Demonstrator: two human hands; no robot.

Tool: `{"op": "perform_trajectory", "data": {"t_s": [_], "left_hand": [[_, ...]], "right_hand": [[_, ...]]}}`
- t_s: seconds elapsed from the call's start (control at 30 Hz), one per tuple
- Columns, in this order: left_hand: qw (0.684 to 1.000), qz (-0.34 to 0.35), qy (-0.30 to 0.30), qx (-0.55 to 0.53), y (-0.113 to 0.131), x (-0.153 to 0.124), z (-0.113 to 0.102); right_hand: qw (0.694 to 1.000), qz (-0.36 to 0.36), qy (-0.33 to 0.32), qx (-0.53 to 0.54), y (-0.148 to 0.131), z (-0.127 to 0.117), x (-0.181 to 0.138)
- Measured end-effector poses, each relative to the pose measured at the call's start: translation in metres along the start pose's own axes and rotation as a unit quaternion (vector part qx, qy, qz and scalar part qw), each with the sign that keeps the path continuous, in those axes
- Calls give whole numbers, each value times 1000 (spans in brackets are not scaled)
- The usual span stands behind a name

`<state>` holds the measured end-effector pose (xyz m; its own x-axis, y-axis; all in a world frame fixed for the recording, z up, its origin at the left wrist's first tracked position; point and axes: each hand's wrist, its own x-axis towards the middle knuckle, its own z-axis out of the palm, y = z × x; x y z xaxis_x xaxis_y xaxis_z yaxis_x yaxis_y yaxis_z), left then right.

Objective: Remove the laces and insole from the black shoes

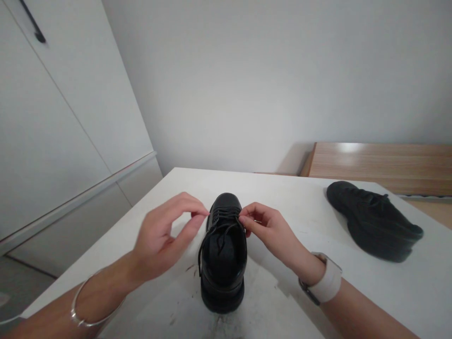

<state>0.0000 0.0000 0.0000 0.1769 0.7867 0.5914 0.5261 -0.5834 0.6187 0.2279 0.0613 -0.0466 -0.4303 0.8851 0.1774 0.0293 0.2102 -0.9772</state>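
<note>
Shoe [223, 263] stands at the middle of the white tabletop [416, 287], heel toward you and toe pointing away, its black laces [219, 225] running loose over the open throat. At far left, white cabinet doors [52, 127] rise beside the tabletop, with a dark handle [33, 23] near the top. Your left hand [164, 238], a thin bangle [86, 306] on its wrist, hovers at the left side of the shoe; thumb and forefinger are pinched together at the eyelet row, apparently on a lace end, though the lace between them is too small to confirm. Your right hand [270, 230] mirrors it on the right side of the shoe, fingertips closed at the lace row, seemingly nipping a lace; the contact itself cannot be made out. A watch [326, 285] with a pale band sits on that wrist. Dark scuff marks show on the tabletop just around the heel. Farther right, well apart from both hands, a second shoe [374, 221] lies on the tabletop. Behind it stands a wooden surface [381, 165] against the grey wall.
</note>
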Motion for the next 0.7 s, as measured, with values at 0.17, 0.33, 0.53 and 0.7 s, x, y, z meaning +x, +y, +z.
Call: {"op": "perform_trajectory", "data": {"t_s": [0.17, 0.33, 0.53, 0.7], "left_hand": [[984, -139, -93, -66, -31, 1, 28], [966, -202, -90, -134, -43, -4, 30], [982, -150, -53, -102, -40, -2, 35], [980, -151, -18, -130, -44, 2, 39]], "right_hand": [[998, -13, 62, -14, 3, 9, -6], [987, -69, 126, -76, 5, 20, -10], [986, -86, 140, 37, 5, 21, -6], [952, -3, 83, 294, -4, 14, -4]]}}
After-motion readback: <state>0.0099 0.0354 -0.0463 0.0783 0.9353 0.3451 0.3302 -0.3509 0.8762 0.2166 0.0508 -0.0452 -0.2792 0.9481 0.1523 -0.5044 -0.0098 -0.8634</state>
